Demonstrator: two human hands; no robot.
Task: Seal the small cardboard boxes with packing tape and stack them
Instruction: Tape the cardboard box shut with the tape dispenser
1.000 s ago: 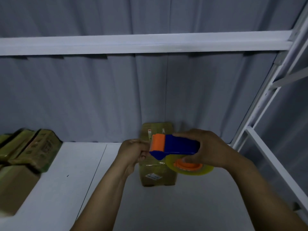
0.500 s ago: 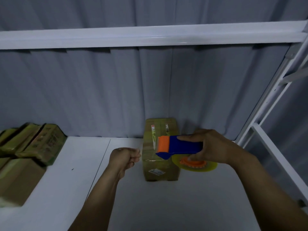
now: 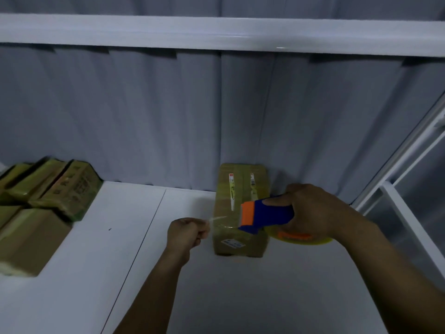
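A small cardboard box [image 3: 240, 189] lies lengthwise on the white shelf [image 3: 240, 297], its far end against the grey back wall. My right hand [image 3: 310, 210] grips a blue and orange tape dispenser [image 3: 265, 214] with a yellow-edged roll, held over the box's near right part. My left hand [image 3: 186, 233] pinches the free end of clear tape [image 3: 218, 219], which stretches from the dispenser's mouth leftward over the box's near end.
Several cardboard boxes [image 3: 43, 203] are piled at the left edge of the shelf. A white shelf beam [image 3: 216, 34] runs overhead. A white rack upright and rails [image 3: 395, 179] stand at the right.
My left hand moved left away from the dispenser and a strip of clear tape now shows between them. The dispenser in my right hand dropped lower over the box.
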